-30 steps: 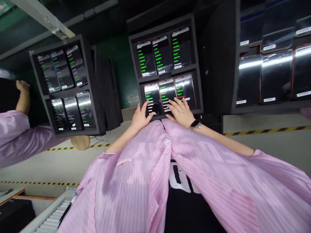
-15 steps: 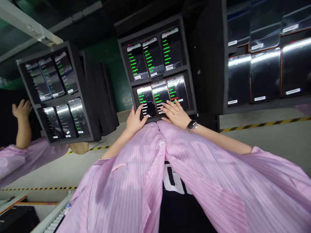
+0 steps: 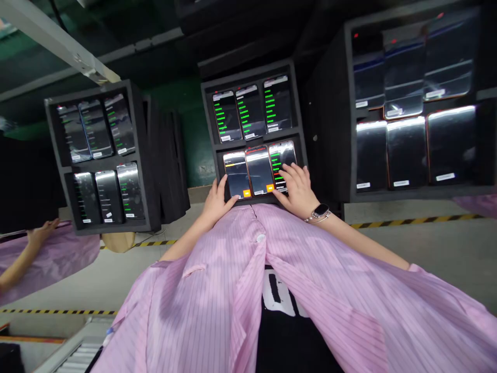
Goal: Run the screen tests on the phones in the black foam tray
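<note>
In front of me lies a black foam tray [image 3: 254, 140] with two rows of smartphones. My left hand [image 3: 217, 199] rests at its near left corner, thumb and fingers apart, beside the near-left phone [image 3: 237, 173]. That phone and the near-middle phone [image 3: 259, 168] show dark screens, each with an orange button at the bottom. Over the near-right phone [image 3: 282, 153], my right hand [image 3: 300, 192] spreads its fingers and covers part of the screen. Green lines of text and a red one show there. The far-row phones [image 3: 248, 111] show green text lists.
To the left stands another foam tray [image 3: 149, 202] of phones, with a co-worker's hand [image 3: 41, 233] near it. A larger tray [image 3: 349, 155] with bigger dark-screened devices is on the right. A pale metal beam [image 3: 70, 49] crosses the upper left.
The near-left and near-middle screens changed from text lists to dark screens with orange buttons. My right hand moved right, onto the near-right phone. The co-worker's hand dropped lower.
</note>
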The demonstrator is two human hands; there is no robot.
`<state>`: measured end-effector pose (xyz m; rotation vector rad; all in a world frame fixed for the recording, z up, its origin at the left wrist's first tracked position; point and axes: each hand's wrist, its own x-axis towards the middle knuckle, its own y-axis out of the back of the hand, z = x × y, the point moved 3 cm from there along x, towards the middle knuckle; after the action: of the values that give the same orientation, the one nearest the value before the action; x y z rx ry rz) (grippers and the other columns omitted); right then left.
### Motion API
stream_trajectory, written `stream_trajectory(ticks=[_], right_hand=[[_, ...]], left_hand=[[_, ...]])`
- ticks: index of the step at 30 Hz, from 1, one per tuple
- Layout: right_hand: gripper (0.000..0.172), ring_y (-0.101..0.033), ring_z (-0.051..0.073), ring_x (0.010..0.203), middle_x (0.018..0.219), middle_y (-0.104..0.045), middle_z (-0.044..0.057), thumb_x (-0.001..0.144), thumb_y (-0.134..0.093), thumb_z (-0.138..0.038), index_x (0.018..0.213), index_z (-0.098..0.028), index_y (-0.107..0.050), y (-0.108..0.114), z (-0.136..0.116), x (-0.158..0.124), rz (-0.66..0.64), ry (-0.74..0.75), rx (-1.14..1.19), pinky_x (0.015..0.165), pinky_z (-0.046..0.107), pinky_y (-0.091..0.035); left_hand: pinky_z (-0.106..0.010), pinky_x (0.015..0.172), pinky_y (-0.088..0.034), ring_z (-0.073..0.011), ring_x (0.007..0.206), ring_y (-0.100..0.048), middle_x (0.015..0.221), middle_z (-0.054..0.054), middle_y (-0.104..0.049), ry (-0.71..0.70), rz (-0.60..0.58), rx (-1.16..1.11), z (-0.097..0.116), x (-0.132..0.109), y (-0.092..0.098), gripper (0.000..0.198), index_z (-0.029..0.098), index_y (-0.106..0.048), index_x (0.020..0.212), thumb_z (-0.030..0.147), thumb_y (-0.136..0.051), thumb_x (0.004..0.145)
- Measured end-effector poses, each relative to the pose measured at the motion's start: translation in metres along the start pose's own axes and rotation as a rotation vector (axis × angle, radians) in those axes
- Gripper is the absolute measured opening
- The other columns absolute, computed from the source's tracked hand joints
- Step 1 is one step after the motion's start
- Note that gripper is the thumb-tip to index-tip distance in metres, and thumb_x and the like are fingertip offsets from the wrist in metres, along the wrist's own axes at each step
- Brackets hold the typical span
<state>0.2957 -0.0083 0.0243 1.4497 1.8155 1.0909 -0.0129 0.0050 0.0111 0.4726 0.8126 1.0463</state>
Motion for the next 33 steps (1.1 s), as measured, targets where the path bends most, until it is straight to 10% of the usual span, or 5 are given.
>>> stream_trajectory(ticks=[8, 19, 26, 29, 33], right_hand=[[0.067, -0.034, 0.041, 0.158, 0.163, -0.048, 0.020, 0.103, -0.049, -0.057, 0.156, -0.016, -0.042, 0.011, 0.013, 0.081, 0.063, -0.027, 0.018, 0.129, 0.071, -0.023], [0.057, -0.043, 0.039, 0.152, 0.154, -0.056, 0.020, 0.105, -0.048, -0.053, 0.148, -0.016, -0.054, 0.009, 0.004, 0.040, -0.025, 0.032, 0.070, 0.130, 0.068, -0.025], [0.064, -0.032, 0.040, 0.159, 0.164, -0.046, 0.018, 0.105, -0.044, -0.055, 0.159, -0.019, -0.045, 0.012, 0.001, 0.092, -0.005, 0.022, 0.048, 0.131, 0.066, -0.023], [0.076, -0.034, 0.043, 0.158, 0.165, -0.043, 0.024, 0.103, -0.047, -0.062, 0.161, -0.014, -0.040, 0.017, 0.025, 0.072, 0.092, -0.069, 0.030, 0.129, 0.069, -0.027], [0.095, -0.050, 0.047, 0.147, 0.153, -0.052, 0.035, 0.099, -0.047, -0.076, 0.159, -0.003, -0.039, 0.010, 0.056, -0.001, 0.133, -0.356, 0.114, 0.117, 0.069, -0.044]], left_hand=[[-0.067, 0.132, -0.027, -0.0410, 0.169, -0.013, 0.178, -0.022, -0.019, -0.113, 0.222, -0.104, 0.004, 0.056, 0.022, 0.091, 0.027, -0.025, 0.168, 0.077, -0.056, 0.098], [-0.069, 0.133, -0.020, -0.0431, 0.166, -0.014, 0.179, -0.020, -0.011, -0.171, 0.226, 0.029, 0.009, 0.021, 0.002, 0.078, 0.025, -0.041, 0.160, 0.077, -0.048, 0.101], [-0.061, 0.135, -0.023, -0.0408, 0.168, -0.015, 0.180, -0.020, -0.013, -0.167, 0.256, -0.020, 0.019, 0.069, 0.031, 0.091, 0.024, -0.027, 0.166, 0.081, -0.048, 0.099], [-0.057, 0.133, -0.031, -0.0362, 0.165, -0.029, 0.177, -0.023, -0.024, -0.033, 0.212, -0.135, 0.006, 0.055, 0.033, 0.097, 0.020, -0.016, 0.170, 0.079, -0.047, 0.100], [-0.056, 0.127, -0.042, -0.0340, 0.151, -0.052, 0.158, -0.021, -0.056, 0.073, -0.001, -0.171, -0.009, 0.002, 0.012, 0.078, 0.017, -0.048, 0.158, 0.073, -0.037, 0.106]])
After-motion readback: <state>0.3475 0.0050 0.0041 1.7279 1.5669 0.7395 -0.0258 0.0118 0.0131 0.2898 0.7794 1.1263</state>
